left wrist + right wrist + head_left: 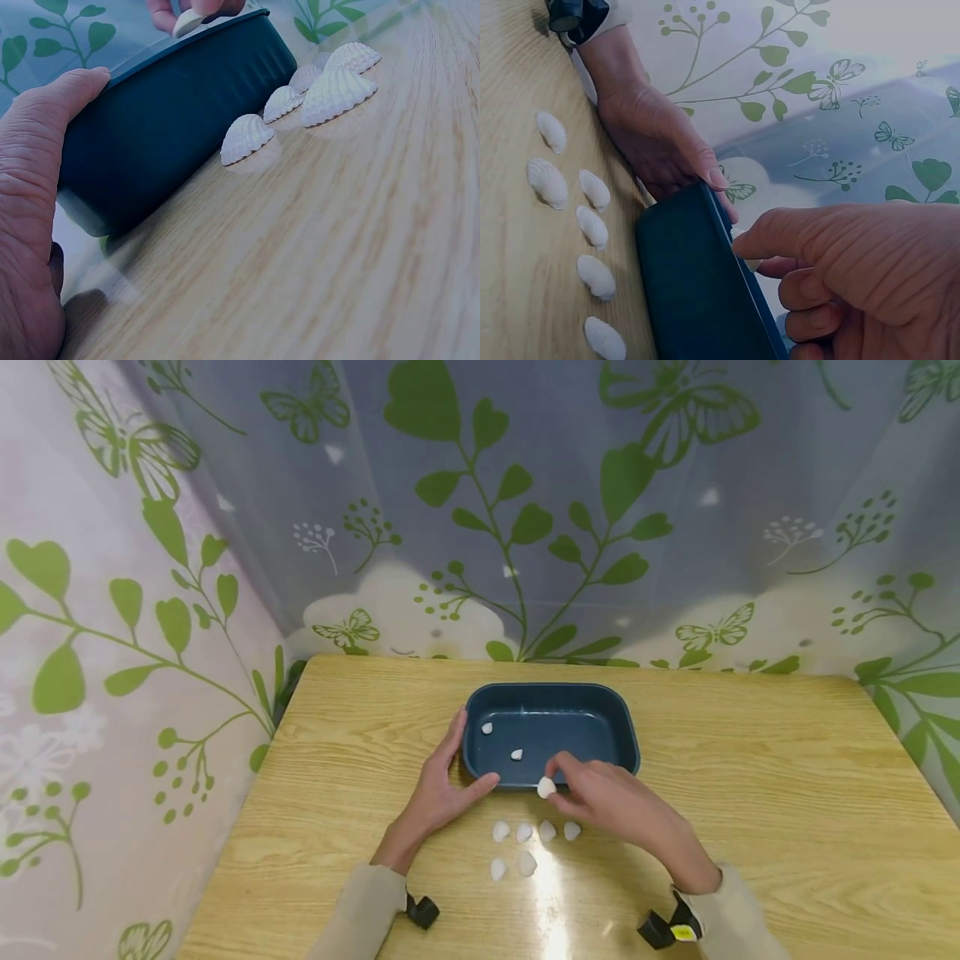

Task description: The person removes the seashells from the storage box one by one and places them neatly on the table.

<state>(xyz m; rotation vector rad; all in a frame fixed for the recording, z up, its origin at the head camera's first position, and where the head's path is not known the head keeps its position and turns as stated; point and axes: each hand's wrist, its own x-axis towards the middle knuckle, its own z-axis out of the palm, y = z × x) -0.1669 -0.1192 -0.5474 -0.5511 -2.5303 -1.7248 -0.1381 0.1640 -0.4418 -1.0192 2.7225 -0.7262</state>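
A white seashell (pixel 546 787) is pinched between the thumb and fingers of my right hand (pixel 611 802), above the near rim of a dark blue rectangular basin (pixel 626 727). My left hand (pixel 442 781) holds the basin's left end, thumb at the near rim and fingers along the left side. Inside the basin lie two small white shells, one shell (pixel 487 728) near the left wall and another shell (pixel 517 755) closer to the middle. In the left wrist view the thumb (pixel 71 94) presses the basin's rim, while the held shell (pixel 187 22) shows above it.
Several white ribbed shells lie on the wooden table (pixel 337 743) before the basin: a row including one shell (pixel 572 831), and two nearer me, including a larger shell (pixel 527 863). A curtain (pixel 562 527) with green leaves and butterflies hangs behind the table.
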